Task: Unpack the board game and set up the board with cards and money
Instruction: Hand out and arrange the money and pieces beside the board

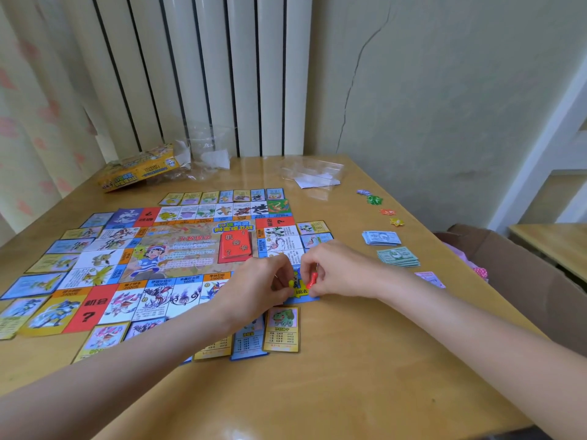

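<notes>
- We note the desk (365,376) first: it carries the whole layout, with a radiator and wall behind.
- The board (178,258) lies flat and unfolded at desk centre. That step looks done.
- Property cards (282,328) ring the board on its far, left, near and right edges, each just outside its square. A few on the near edge are hidden under our left forearm, so we cannot check that row fully.
- The box (139,169) sits open at the far left corner, with clear wrappers (313,174) beside it and further right. Unpacking seems finished.
- Red deck (236,244) is stacked on its marked spot inside the board.
- Money (398,256) lies in separate piles to the right of the board: blue, green, and a pink one (429,278) nearest us. Small coloured tokens (374,200) lie in a line beyond them.
- Our judgement: setup is near its end; placing pawns on the near right corner square (301,293) is the step in hand.
- Left hand (263,281), fingers curled, is at a yellow pawn (291,283) over that corner; it appears to pinch it.
- Right hand (333,271) pinches a red pawn (312,280) between thumb and fingers, just beside the yellow one.
- Both forearms reach in from the near edge, and the hands nearly meet.
</notes>
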`<state>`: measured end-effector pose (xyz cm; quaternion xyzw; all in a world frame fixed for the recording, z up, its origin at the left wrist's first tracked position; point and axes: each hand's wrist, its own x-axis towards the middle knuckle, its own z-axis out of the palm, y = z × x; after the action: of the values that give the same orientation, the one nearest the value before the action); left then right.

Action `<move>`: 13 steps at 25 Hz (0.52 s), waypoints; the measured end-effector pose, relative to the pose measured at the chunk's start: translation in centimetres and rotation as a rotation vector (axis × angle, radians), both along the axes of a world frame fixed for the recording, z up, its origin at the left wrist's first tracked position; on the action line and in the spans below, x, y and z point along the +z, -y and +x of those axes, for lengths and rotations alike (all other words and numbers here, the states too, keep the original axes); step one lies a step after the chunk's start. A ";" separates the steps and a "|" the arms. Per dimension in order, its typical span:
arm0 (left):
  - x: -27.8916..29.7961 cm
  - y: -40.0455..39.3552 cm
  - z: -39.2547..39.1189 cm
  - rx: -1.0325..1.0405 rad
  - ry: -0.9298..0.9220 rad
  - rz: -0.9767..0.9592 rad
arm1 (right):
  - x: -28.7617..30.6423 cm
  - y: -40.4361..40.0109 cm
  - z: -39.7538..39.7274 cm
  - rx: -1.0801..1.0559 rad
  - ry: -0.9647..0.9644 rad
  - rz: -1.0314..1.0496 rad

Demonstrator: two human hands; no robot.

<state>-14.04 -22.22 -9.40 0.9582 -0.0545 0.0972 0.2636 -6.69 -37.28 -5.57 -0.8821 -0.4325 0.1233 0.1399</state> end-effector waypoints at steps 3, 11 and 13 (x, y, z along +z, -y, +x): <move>0.0 0.1 0.1 -0.016 0.006 0.026 | -0.2 -0.3 0.0 0.037 -0.014 -0.029; 1.3 -0.4 0.2 -0.048 0.011 0.076 | -0.5 -0.5 0.2 -0.013 -0.041 0.031; 2.4 -0.9 0.4 -0.042 0.044 0.059 | -0.2 -0.5 0.4 -0.025 -0.053 0.045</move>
<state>-13.68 -21.28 -6.99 0.9619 -0.0833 0.1110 0.2357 -6.25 -36.78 -5.73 -0.8806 -0.4201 0.1350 0.1724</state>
